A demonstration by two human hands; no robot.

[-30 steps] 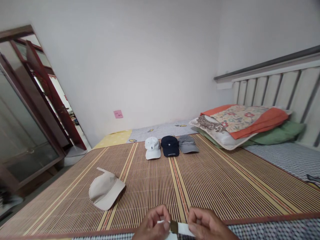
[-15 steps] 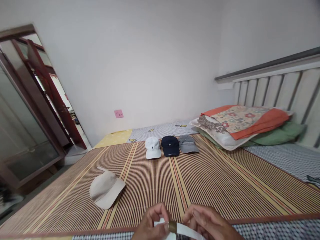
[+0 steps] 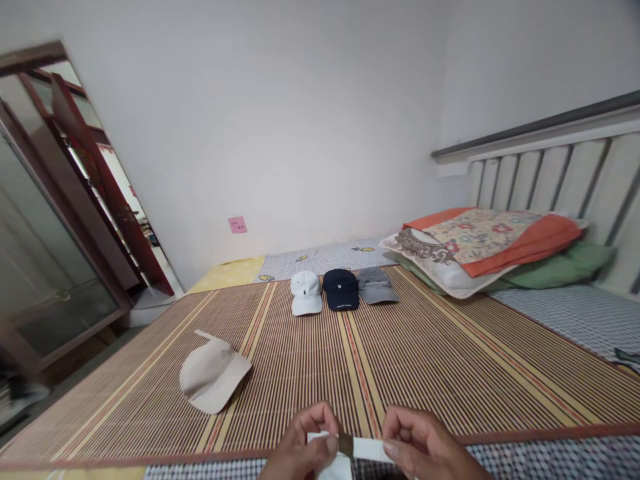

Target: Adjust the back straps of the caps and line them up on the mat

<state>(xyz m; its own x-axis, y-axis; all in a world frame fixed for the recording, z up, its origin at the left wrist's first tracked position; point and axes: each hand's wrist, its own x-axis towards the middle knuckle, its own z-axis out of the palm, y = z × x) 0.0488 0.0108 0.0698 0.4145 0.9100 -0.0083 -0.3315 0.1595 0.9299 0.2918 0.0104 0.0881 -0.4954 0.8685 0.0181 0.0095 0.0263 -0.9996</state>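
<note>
At the bottom centre, my left hand (image 3: 306, 445) pinches a white strap beside its brass-coloured buckle (image 3: 345, 445). My right hand (image 3: 425, 443) grips the free end of the white strap (image 3: 369, 449), which is stretched straight between both hands. Whatever the strap belongs to is mostly cut off by the lower edge. A beige cap (image 3: 213, 375) lies on its side at the left. Farther back, a white cap (image 3: 306, 293), a navy cap (image 3: 341, 290) and a grey cap (image 3: 377, 287) sit in a row.
A striped bamboo mat (image 3: 425, 360) covers the bed. Pillows with an orange-edged floral cover (image 3: 493, 235) lie at the back right, near a slatted headboard (image 3: 545, 180). The wall bears a pink note (image 3: 237, 225). At the left is a doorway.
My right hand has moved slightly right and now pinches the strap's end. The strap has gone from curved to straight and level. My left hand has barely moved.
</note>
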